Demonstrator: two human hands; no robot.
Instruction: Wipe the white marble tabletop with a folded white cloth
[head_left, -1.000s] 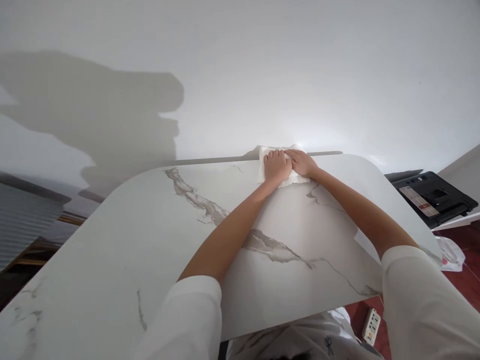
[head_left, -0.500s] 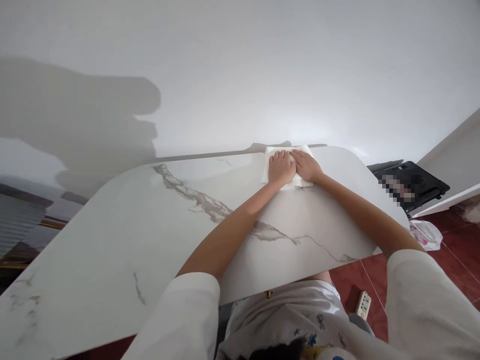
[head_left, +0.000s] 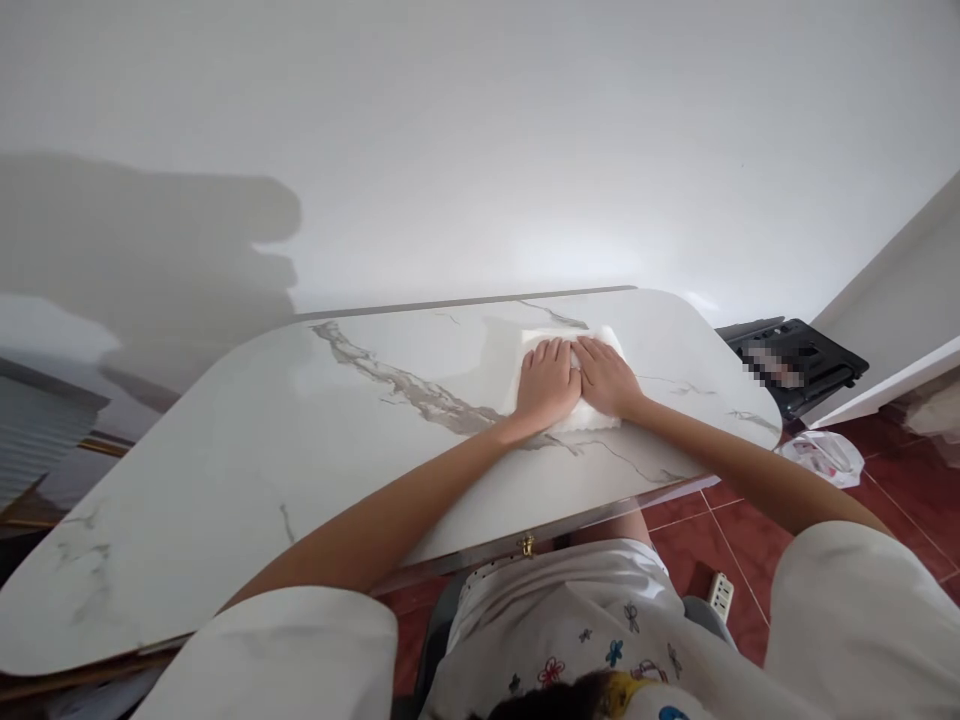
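Nearest us is our white printed shirt (head_left: 585,610), and to its right a power strip (head_left: 721,597) lies on the red tiled floor (head_left: 739,535). Beyond the shirt stretches the marble-patterned counter (head_left: 225,470), our bare forearms reaching across it. A white cloth (head_left: 589,418) lies spread on the right half of the counter, short of its far edge. On it our left hand (head_left: 550,383) and right hand (head_left: 606,377) rest palm down, side by side, not gripping it. Past the counter's right end sit a plastic bag (head_left: 829,457) and, farther back, a black case (head_left: 821,355). Behind everything, a shadow falls across the pale wall (head_left: 480,130).
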